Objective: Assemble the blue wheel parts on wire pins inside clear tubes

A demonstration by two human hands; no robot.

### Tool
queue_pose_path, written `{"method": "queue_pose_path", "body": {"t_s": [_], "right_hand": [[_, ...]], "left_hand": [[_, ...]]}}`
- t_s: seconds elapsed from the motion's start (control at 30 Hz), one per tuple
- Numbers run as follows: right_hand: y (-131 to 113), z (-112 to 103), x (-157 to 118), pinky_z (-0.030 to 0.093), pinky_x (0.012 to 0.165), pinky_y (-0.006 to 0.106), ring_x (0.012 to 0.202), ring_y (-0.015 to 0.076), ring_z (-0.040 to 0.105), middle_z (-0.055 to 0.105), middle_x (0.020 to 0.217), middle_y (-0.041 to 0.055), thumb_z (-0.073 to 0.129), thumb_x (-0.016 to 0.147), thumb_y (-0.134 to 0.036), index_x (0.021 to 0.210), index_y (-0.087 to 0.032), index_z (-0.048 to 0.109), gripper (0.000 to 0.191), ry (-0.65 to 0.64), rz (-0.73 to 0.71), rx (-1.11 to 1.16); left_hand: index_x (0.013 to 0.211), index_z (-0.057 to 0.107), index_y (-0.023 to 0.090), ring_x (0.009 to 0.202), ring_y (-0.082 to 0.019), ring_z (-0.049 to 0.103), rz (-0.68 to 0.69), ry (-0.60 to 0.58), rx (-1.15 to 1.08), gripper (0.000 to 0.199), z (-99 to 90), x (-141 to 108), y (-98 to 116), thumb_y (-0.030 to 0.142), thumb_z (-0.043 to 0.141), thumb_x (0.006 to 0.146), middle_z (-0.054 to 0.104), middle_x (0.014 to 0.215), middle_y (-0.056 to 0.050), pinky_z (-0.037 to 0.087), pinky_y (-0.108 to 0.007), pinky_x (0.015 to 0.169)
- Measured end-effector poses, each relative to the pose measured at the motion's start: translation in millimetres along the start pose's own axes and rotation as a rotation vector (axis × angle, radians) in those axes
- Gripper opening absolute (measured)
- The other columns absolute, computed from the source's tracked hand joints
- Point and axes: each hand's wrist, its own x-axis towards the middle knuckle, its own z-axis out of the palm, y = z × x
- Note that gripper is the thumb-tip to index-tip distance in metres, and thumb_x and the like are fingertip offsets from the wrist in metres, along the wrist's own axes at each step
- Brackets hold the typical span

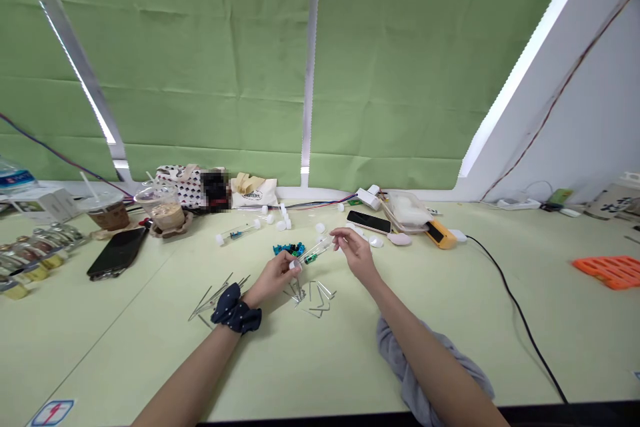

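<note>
A clear tube (324, 247) with a small green piece (311, 258) inside slants up to the right between my hands. My left hand (274, 278) is closed around its lower end, by a white cap (295, 267). At the upper end, the thumb and fingers of my right hand (357, 257) are pinched on the tube's tip. Just behind my left fingers lies a pile of small blue and black pieces (289, 249). Thin L-shaped metal rods (320, 309) are scattered below the tube, and more rods (213, 297) lie left of my left wrist.
More capped tubes (239, 233) and white caps (284, 219) lie behind. A phone (369, 221), a plastic box (407, 209) and a yellow device (440, 234) stand right. Drink cups (167, 213) and a black phone (119, 252) are left. Grey cloth (400, 353) lies beneath my right forearm.
</note>
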Motion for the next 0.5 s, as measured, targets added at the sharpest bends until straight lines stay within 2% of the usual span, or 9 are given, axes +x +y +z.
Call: {"method": "queue_pose_path", "body": {"t_s": [0.1,0.13,0.2,0.3,0.37,0.5], "right_hand": [[11,-7,3,0.048,0.068,0.032,0.089,0.0183,0.053,0.053,0.107,0.0085,0.041,0.087,-0.033,0.1,-0.021,0.055,0.023,0.079,0.042,0.08],[18,-10,4,0.048,0.069,0.032,0.091,0.0187,0.053,0.053,0.108,0.0085,0.04,0.087,-0.033,0.099,-0.02,0.055,0.023,0.114,0.057,0.029],[32,-17,3,0.046,0.071,0.034,0.089,0.0193,0.052,0.055,0.102,0.0083,0.041,0.086,-0.031,0.097,-0.02,0.056,0.022,0.144,0.103,-0.218],[52,-22,0,0.037,0.081,0.039,0.095,0.0231,0.047,0.057,0.098,0.0091,0.049,0.081,-0.025,0.093,-0.019,0.059,0.016,-0.003,0.207,-0.742],[61,-21,-1,0.032,0.082,0.041,0.099,0.0255,0.044,0.057,0.099,0.0095,0.053,0.079,-0.023,0.092,-0.019,0.058,0.015,-0.1,0.275,-0.997],[68,-11,-2,0.027,0.079,0.04,0.097,0.0257,0.042,0.057,0.094,0.0089,0.054,0.08,-0.023,0.091,-0.019,0.055,0.012,-0.225,0.34,-1.229]], "left_hand": [[0.085,0.049,0.017,0.073,-0.014,0.056,0.01,0.013,-0.083,0.029,-0.3,1,0,0.043,0.058,0.077,0.059,0.089,-0.006,0.046,-0.032,0.069],[0.085,0.049,0.017,0.074,-0.014,0.056,0.015,0.018,-0.11,0.029,-0.7,2,1,0.043,0.058,0.077,0.059,0.09,-0.006,0.046,-0.032,0.071],[0.086,0.05,0.017,0.077,-0.014,0.057,0.023,0.022,-0.153,0.028,-1.6,2,2,0.042,0.058,0.077,0.06,0.091,-0.006,0.047,-0.034,0.075],[0.087,0.051,0.017,0.08,-0.015,0.058,0.025,0.023,-0.176,0.028,-2.9,2,2,0.041,0.059,0.077,0.06,0.092,-0.007,0.047,-0.036,0.078],[0.087,0.051,0.016,0.081,-0.016,0.058,0.021,0.029,-0.177,0.029,-3.3,2,1,0.042,0.059,0.076,0.06,0.094,-0.007,0.047,-0.036,0.079],[0.087,0.051,0.017,0.083,-0.016,0.058,0.014,0.036,-0.184,0.029,-3.0,2,-1,0.042,0.06,0.076,0.059,0.097,-0.008,0.048,-0.037,0.08]]}}
